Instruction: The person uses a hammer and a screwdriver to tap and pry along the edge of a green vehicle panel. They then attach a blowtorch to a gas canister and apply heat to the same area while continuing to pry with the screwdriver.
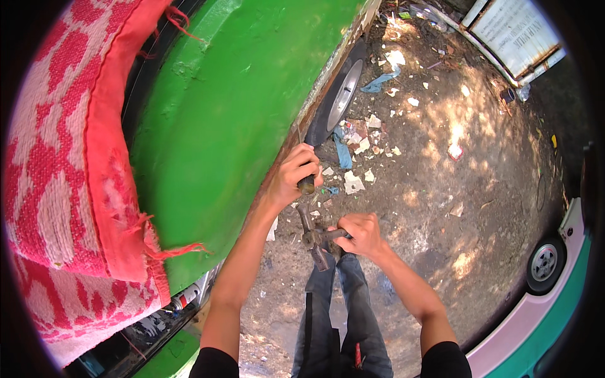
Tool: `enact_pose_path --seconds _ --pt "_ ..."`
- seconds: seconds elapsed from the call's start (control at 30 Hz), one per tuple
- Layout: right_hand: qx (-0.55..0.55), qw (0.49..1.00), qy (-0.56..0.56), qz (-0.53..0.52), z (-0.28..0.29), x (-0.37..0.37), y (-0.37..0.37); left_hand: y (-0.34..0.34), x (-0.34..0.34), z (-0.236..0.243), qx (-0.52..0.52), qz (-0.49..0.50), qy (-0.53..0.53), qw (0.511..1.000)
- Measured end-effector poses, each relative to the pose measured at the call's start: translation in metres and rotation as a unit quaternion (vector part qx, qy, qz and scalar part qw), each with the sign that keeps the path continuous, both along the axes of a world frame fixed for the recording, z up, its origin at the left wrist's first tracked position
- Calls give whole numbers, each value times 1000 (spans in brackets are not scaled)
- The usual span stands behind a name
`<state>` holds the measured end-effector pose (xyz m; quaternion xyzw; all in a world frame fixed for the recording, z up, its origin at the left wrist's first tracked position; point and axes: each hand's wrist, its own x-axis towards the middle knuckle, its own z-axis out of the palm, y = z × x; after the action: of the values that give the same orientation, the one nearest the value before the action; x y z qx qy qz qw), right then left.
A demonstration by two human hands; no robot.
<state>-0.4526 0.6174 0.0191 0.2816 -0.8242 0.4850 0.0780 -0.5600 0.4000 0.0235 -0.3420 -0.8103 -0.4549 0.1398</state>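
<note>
My left hand is closed around the dark, ribbed handle of what looks like a screwdriver, held against the lower edge of a green car body panel. A thin shaft seems to run up from my fist toward the wheel; its tip is hard to make out. My right hand grips the short handle of a hammer. The worn metal hammer head is just below the screwdriver's butt end, apart from it. The panel's lower edge looks rusty and rough.
A car wheel sits just beyond my left hand. A red and white woven blanket drapes over the car at left. Flakes and blue cloth scraps litter the dirt ground. A pink and teal car stands at right, a rusty white metal panel at far right.
</note>
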Motion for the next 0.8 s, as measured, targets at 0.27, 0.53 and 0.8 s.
enact_pose_path --seconds 0.27,0.53,0.8 --pt "45 999 23 7 -5 -11 5 0 -1 -2 12 3 -5 1000" --pt "91 996 -14 -13 -15 -7 10 1 -1 -3 9 3 -3 1000" --pt "51 998 43 -2 -4 0 12 1 3 -5 17 15 7 1000"
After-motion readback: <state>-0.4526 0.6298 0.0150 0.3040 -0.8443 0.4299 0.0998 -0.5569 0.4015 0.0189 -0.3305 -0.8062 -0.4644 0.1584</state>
